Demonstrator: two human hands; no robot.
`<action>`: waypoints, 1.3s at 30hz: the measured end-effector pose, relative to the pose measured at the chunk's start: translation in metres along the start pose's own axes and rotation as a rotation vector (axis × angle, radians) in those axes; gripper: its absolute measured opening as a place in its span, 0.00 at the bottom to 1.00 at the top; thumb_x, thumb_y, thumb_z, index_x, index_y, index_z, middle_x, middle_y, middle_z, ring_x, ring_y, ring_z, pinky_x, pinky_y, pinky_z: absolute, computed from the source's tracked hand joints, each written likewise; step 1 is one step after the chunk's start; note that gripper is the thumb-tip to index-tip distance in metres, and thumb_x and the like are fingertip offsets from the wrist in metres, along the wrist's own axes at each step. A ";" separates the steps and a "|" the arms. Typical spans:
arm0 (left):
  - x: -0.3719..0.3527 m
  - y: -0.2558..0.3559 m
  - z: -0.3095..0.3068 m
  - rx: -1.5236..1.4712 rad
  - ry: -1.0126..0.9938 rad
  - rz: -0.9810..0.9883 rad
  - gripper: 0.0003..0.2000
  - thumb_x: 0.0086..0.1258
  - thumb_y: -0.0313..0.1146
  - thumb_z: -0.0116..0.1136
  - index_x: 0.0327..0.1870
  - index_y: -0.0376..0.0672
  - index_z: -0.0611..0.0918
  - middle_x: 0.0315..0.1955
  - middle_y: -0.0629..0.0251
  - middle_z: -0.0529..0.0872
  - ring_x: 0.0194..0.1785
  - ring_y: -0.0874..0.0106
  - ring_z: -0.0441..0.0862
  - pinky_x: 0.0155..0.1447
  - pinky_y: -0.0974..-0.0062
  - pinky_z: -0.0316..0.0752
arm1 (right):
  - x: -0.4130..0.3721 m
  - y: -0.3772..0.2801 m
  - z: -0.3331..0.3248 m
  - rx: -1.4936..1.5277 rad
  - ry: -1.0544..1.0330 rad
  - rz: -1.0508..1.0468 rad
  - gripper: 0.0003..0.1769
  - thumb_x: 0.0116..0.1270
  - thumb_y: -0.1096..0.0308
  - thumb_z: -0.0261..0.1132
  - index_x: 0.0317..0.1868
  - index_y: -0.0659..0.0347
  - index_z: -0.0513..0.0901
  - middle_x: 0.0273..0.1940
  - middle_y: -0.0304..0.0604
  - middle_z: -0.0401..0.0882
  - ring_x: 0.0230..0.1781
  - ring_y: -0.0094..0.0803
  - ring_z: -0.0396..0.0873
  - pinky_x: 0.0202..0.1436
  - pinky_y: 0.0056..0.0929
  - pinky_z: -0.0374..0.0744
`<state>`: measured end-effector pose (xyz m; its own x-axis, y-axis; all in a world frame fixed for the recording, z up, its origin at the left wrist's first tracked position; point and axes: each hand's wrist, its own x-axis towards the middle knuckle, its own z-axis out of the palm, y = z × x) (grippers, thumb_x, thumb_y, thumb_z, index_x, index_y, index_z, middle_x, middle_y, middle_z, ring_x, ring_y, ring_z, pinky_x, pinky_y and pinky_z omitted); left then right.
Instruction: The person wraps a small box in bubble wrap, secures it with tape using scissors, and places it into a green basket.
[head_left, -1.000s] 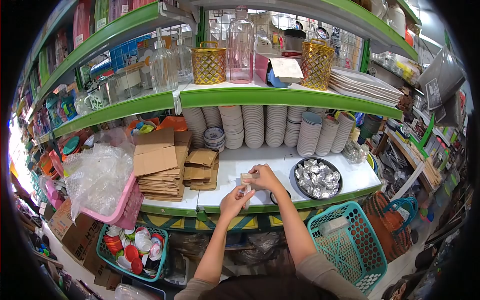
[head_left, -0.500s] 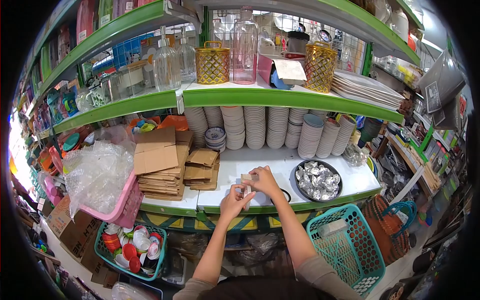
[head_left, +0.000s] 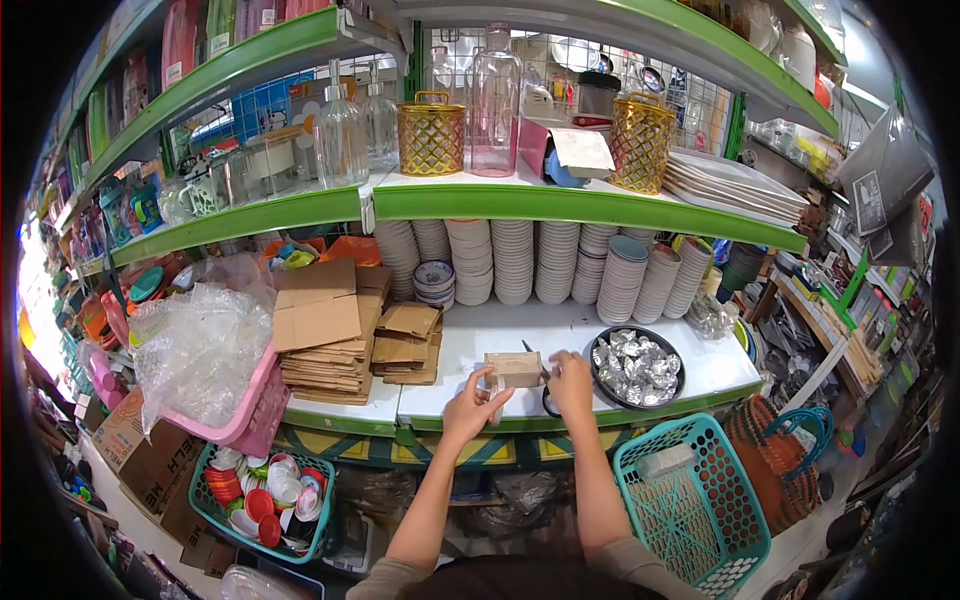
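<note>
A small light-brown box (head_left: 512,369) is at the front of the white shelf. My left hand (head_left: 474,408) grips its left end between thumb and fingers. Just right of the box is a pair of scissors (head_left: 550,403) with a dark handle, its pointed blade showing behind the box's right end. My right hand (head_left: 571,384) is at the scissors with fingers bent around the handle area, which covers part of it. Beside that hand, a round dark tray (head_left: 600,388) holds several crumpled silver foil pieces (head_left: 637,366).
Flattened cardboard (head_left: 318,318) is stacked to the left, near a pink basket (head_left: 245,418) with clear plastic. Stacked bowls (head_left: 513,262) line the back. A green-edged shelf (head_left: 590,220) overhangs. Below are a teal basket (head_left: 735,470) and another of colourful items (head_left: 325,530).
My right hand has left the box and moved right to the scissors. The box, upright before between both hands, now lies lengthwise in my left hand's grip.
</note>
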<state>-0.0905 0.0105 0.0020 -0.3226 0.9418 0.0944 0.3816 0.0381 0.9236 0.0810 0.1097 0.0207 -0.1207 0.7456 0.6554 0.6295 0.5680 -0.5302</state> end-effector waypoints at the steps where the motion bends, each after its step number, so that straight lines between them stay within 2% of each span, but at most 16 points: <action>1: -0.001 -0.001 0.001 -0.001 -0.005 -0.002 0.36 0.56 0.65 0.62 0.63 0.55 0.72 0.24 0.72 0.83 0.24 0.78 0.80 0.30 0.81 0.68 | -0.004 0.005 -0.006 -0.105 -0.193 0.107 0.12 0.54 0.72 0.68 0.39 0.65 0.82 0.38 0.55 0.81 0.41 0.52 0.79 0.45 0.44 0.78; 2: 0.000 -0.001 0.000 0.005 -0.001 0.001 0.36 0.56 0.65 0.62 0.63 0.55 0.72 0.24 0.72 0.84 0.24 0.79 0.80 0.31 0.81 0.68 | -0.009 0.009 -0.010 -0.208 -0.385 0.215 0.14 0.52 0.69 0.71 0.39 0.66 0.82 0.38 0.56 0.82 0.40 0.55 0.80 0.45 0.46 0.78; 6: 0.002 -0.004 0.000 0.019 -0.010 0.010 0.36 0.56 0.64 0.63 0.63 0.55 0.72 0.25 0.71 0.84 0.24 0.79 0.80 0.31 0.80 0.68 | -0.018 0.009 -0.015 -0.336 -0.377 0.170 0.18 0.49 0.67 0.73 0.39 0.67 0.81 0.36 0.59 0.82 0.40 0.55 0.82 0.46 0.46 0.79; 9: 0.004 -0.006 -0.001 -0.006 -0.043 -0.003 0.37 0.56 0.64 0.63 0.65 0.55 0.71 0.27 0.70 0.84 0.26 0.78 0.80 0.33 0.80 0.69 | -0.017 0.014 -0.017 -0.278 -0.391 0.187 0.20 0.49 0.66 0.72 0.42 0.69 0.81 0.34 0.60 0.83 0.37 0.55 0.82 0.45 0.45 0.80; 12: 0.006 -0.008 -0.005 -0.039 -0.099 -0.005 0.39 0.57 0.64 0.63 0.67 0.54 0.69 0.27 0.68 0.84 0.29 0.76 0.80 0.36 0.79 0.70 | -0.012 0.017 -0.023 -0.169 -0.436 0.188 0.22 0.50 0.68 0.70 0.45 0.69 0.80 0.33 0.57 0.84 0.35 0.50 0.84 0.40 0.42 0.81; 14: 0.010 -0.013 -0.006 -0.079 -0.123 0.002 0.39 0.57 0.63 0.63 0.67 0.53 0.68 0.27 0.67 0.84 0.31 0.75 0.80 0.38 0.78 0.70 | -0.008 0.021 -0.025 0.161 -0.422 0.478 0.22 0.50 0.72 0.68 0.47 0.70 0.80 0.32 0.51 0.84 0.32 0.39 0.85 0.35 0.34 0.81; 15: 0.011 -0.016 -0.006 -0.119 -0.148 0.007 0.40 0.57 0.63 0.64 0.68 0.52 0.67 0.26 0.67 0.83 0.33 0.75 0.80 0.41 0.78 0.70 | -0.010 0.033 -0.021 0.160 -0.423 0.475 0.22 0.50 0.72 0.68 0.47 0.70 0.80 0.32 0.51 0.84 0.32 0.39 0.85 0.35 0.34 0.81; 17: 0.010 -0.015 -0.007 -0.138 -0.154 0.014 0.40 0.57 0.62 0.64 0.68 0.51 0.67 0.26 0.66 0.83 0.34 0.74 0.80 0.42 0.77 0.71 | -0.017 0.061 -0.006 0.414 -0.273 0.369 0.27 0.48 0.69 0.70 0.51 0.70 0.79 0.29 0.53 0.83 0.27 0.37 0.83 0.34 0.30 0.80; 18: 0.009 -0.014 -0.008 -0.156 -0.164 0.024 0.41 0.57 0.61 0.64 0.69 0.50 0.66 0.26 0.66 0.83 0.35 0.74 0.80 0.44 0.77 0.71 | -0.016 0.050 -0.018 0.347 -0.267 0.292 0.26 0.50 0.74 0.67 0.53 0.68 0.79 0.33 0.52 0.82 0.30 0.39 0.81 0.38 0.31 0.79; 19: 0.008 -0.014 -0.008 -0.155 -0.166 0.024 0.41 0.57 0.61 0.64 0.69 0.50 0.66 0.26 0.66 0.83 0.35 0.74 0.80 0.44 0.77 0.71 | -0.014 0.044 -0.026 0.347 -0.265 0.293 0.26 0.50 0.74 0.67 0.53 0.68 0.79 0.33 0.52 0.82 0.30 0.39 0.81 0.38 0.31 0.79; 21: 0.007 -0.013 -0.010 -0.159 -0.176 0.021 0.41 0.58 0.61 0.65 0.69 0.49 0.66 0.28 0.65 0.83 0.37 0.74 0.80 0.46 0.76 0.71 | -0.010 0.034 -0.040 0.267 -0.131 -0.064 0.26 0.49 0.79 0.65 0.54 0.62 0.80 0.37 0.51 0.79 0.35 0.44 0.80 0.42 0.34 0.78; 22: 0.007 -0.012 -0.010 -0.157 -0.177 0.022 0.41 0.58 0.61 0.65 0.69 0.49 0.66 0.28 0.65 0.83 0.37 0.74 0.80 0.46 0.76 0.71 | -0.008 0.022 -0.052 0.230 -0.193 -0.031 0.26 0.49 0.83 0.63 0.52 0.58 0.81 0.38 0.49 0.76 0.40 0.47 0.76 0.47 0.37 0.76; 23: 0.007 -0.011 -0.011 -0.160 -0.177 0.017 0.41 0.58 0.61 0.65 0.69 0.49 0.65 0.29 0.64 0.83 0.38 0.73 0.80 0.46 0.75 0.71 | -0.007 0.019 -0.057 0.230 -0.192 -0.029 0.26 0.49 0.83 0.63 0.52 0.58 0.81 0.38 0.49 0.76 0.40 0.47 0.76 0.47 0.37 0.76; 26: 0.006 -0.010 -0.011 -0.155 -0.182 0.010 0.42 0.57 0.61 0.65 0.70 0.49 0.65 0.30 0.63 0.83 0.38 0.71 0.81 0.47 0.75 0.71 | -0.004 0.018 -0.069 0.054 -0.151 -0.197 0.23 0.48 0.82 0.64 0.48 0.57 0.81 0.37 0.46 0.73 0.41 0.46 0.74 0.47 0.40 0.76; 28: 0.007 -0.009 -0.012 -0.148 -0.183 0.009 0.42 0.57 0.61 0.65 0.70 0.49 0.65 0.31 0.62 0.83 0.39 0.71 0.81 0.48 0.74 0.71 | -0.002 0.016 -0.077 -0.046 -0.231 -0.248 0.21 0.47 0.82 0.64 0.44 0.56 0.81 0.37 0.45 0.71 0.44 0.44 0.72 0.48 0.40 0.74; 39: 0.009 -0.014 -0.011 -0.168 -0.200 -0.008 0.44 0.55 0.63 0.66 0.70 0.48 0.65 0.34 0.61 0.83 0.42 0.70 0.81 0.52 0.72 0.72 | -0.011 0.021 -0.080 -0.188 -0.246 -0.348 0.23 0.43 0.82 0.64 0.43 0.55 0.82 0.37 0.43 0.71 0.43 0.42 0.72 0.47 0.39 0.74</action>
<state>-0.1085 0.0142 -0.0060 -0.1413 0.9896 0.0271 0.2252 0.0055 0.9743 0.1570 0.0856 0.0457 -0.5139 0.5950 0.6180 0.6444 0.7433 -0.1797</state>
